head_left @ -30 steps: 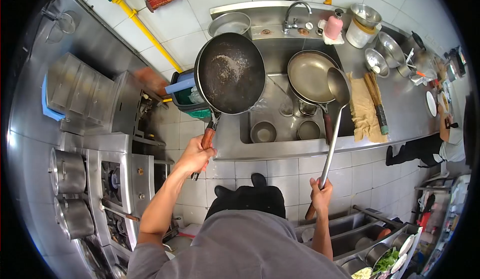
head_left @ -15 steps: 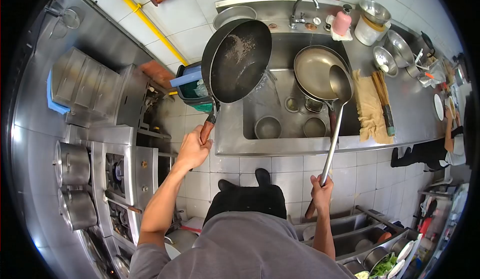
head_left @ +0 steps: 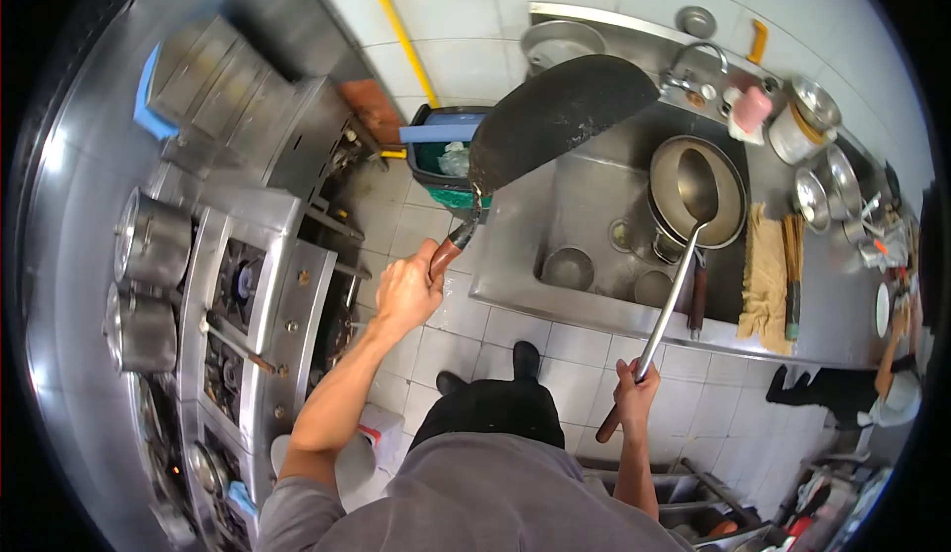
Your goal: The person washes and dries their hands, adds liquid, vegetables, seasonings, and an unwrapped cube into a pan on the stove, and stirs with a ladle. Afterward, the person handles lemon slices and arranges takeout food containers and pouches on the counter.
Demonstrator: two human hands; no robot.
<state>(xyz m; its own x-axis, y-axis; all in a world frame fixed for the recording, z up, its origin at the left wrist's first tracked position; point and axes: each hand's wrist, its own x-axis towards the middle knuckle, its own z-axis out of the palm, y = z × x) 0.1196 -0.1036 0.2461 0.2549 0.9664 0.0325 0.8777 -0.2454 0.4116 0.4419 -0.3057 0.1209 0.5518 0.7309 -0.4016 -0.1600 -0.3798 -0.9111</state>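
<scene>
My left hand (head_left: 408,292) is closed round the reddish-brown handle of a black wok (head_left: 570,116). The wok hangs tilted over the sink's left side, its dark underside toward me. In my right hand (head_left: 636,389) is the long handle of a steel ladle (head_left: 697,183), gripped near its wooden end. The ladle's bowl overlaps a second pan (head_left: 726,227), which sits in the sink (head_left: 580,190) with its handle toward me. A small round metal bowl (head_left: 568,269) lies at the sink's near left.
Left of the sink stands a bin (head_left: 433,156). A stove (head_left: 267,284) with pots (head_left: 157,237) lines the left wall. On the right counter lie a tan cloth (head_left: 765,284) and a bamboo brush (head_left: 792,275), with metal bowls beyond. Another person (head_left: 842,393) stands at far right.
The wok has tipped over, from its inside showing to its underside showing. My view has turned left, so the sink sits farther right. Both hands keep their holds.
</scene>
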